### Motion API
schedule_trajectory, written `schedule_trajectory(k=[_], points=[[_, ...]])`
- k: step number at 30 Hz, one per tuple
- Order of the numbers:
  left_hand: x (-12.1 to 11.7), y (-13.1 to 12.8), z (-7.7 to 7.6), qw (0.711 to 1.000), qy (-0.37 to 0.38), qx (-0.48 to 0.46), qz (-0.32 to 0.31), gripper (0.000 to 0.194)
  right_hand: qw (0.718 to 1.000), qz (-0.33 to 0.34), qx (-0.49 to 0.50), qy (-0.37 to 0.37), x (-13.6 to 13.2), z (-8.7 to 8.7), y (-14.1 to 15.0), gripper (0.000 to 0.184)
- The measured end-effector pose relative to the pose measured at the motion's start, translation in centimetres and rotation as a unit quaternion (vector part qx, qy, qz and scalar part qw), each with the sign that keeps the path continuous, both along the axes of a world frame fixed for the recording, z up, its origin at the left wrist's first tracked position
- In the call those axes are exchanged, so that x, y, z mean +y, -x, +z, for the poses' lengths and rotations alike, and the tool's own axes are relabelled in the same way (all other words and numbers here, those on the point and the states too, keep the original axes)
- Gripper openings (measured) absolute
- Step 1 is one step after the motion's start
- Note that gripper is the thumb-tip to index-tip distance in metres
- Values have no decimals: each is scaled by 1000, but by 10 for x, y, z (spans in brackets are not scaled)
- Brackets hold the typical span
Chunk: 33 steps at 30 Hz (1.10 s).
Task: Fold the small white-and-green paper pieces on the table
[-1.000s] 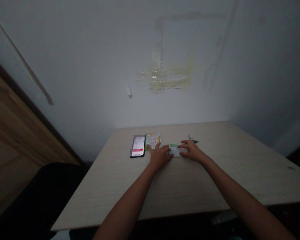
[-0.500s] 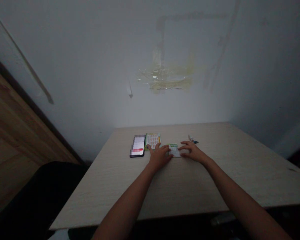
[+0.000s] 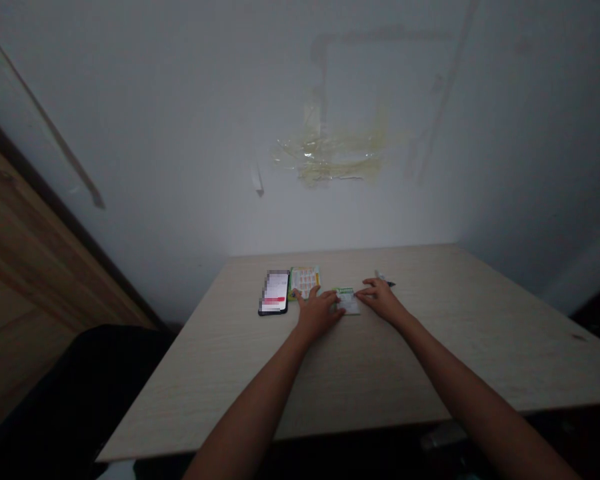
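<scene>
A small white booklet (image 3: pixel 349 305) with a green printed band along its top lies flat on the table. My left hand (image 3: pixel 318 313) rests at its left edge, fingers spread, with the fingertips over that side. At the upper right corner of the booklet, the thumb and a finger of my right hand (image 3: pixel 384 303) come together in a pinch; whether paper is between them is hard to see. Left of the booklet is a green-edged printed card (image 3: pixel 306 279), partly covered by my left fingers. A phone (image 3: pixel 276 292) with its screen lit lies beside the card.
A pen (image 3: pixel 386 279) lies just behind my right hand. The pale wooden table (image 3: pixel 220 380) meets a wall (image 3: pixel 180 133) at its back, where strips of tape (image 3: pixel 330 160) cling. A dark chair-like shape (image 3: pixel 105 367) stands to the left.
The fingers of my right hand have drawn together at the booklet's right corner, and that hand has shifted slightly left. My left hand stays in place.
</scene>
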<state>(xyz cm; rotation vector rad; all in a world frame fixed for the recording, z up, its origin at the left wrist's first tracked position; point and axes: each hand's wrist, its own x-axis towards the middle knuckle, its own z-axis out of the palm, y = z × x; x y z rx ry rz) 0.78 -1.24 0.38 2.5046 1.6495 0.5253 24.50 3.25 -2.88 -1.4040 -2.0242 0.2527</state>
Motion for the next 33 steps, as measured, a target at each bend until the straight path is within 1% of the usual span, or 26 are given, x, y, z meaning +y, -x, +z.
schedule_trajectory(k=[4,7,10,12,14,16,18,22,28,33], points=[[-1,0,3,1000,7,-4,-1,30,999,-20,-17,-22,2,0,5,24],[-2,0,5,1000,13,5,4,31,998,-25,-47,-35,2,2,9,25],[-2,0,4,1000,11,14,7,33,996,-28,-73,-40,1,3,10,28],[-2,0,3,1000,5,14,5,33,996,-28,-70,-40,1,2,8,29],[-1,0,1,1000,-2,9,4,32,998,-8,-48,-41,3,-1,5,27],[-1,0,0,1000,-7,3,2,31,999,26,-25,-39,5,-4,1,20],[0,0,-1,1000,-11,-2,-1,31,999,35,-15,-34,6,-5,-1,17],[0,1,0,1000,-8,0,2,31,999,9,-21,-23,4,-2,2,21],[0,1,1,1000,3,-8,2,31,995,-21,-94,-22,-2,7,13,31],[0,1,2,1000,12,1,2,33,992,-38,-122,-24,-5,7,16,36]])
